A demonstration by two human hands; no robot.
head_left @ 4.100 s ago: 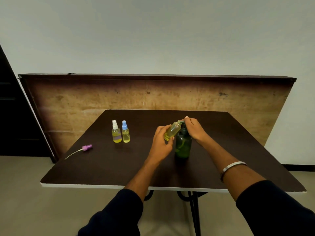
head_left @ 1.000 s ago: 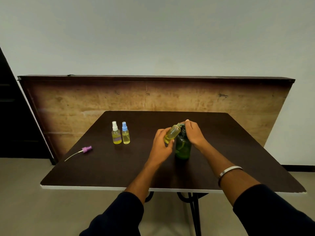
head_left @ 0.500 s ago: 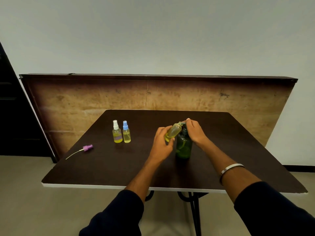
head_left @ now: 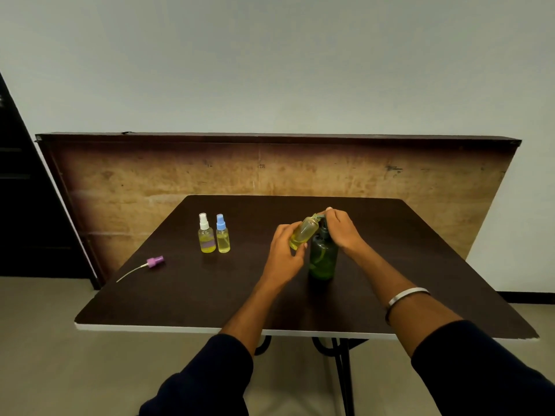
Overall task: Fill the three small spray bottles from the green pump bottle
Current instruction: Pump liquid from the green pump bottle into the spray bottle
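A green pump bottle (head_left: 323, 259) stands near the middle of the dark table (head_left: 210, 295). My right hand (head_left: 344, 231) lies over its pump head, fingers curled on it. My left hand (head_left: 283, 252) holds a small uncapped spray bottle (head_left: 304, 231) tilted, its mouth up against the pump spout; yellow liquid shows inside it. Two capped small spray bottles stand side by side at the left: one with a white cap (head_left: 206, 234), one with a blue cap (head_left: 222, 234), both holding yellow liquid.
A purple spray cap with its long dip tube (head_left: 154, 262) lies on the table's left side near the edge. A wooden panel (head_left: 180, 175) leans against the wall behind the table. The table's white front edge (head_left: 180, 328) runs below my forearms.
Almost nothing differs. Both hands stay at the pump bottle with the small bottle held to the spout; only slight shifts of the view and the right hand on the pump head.
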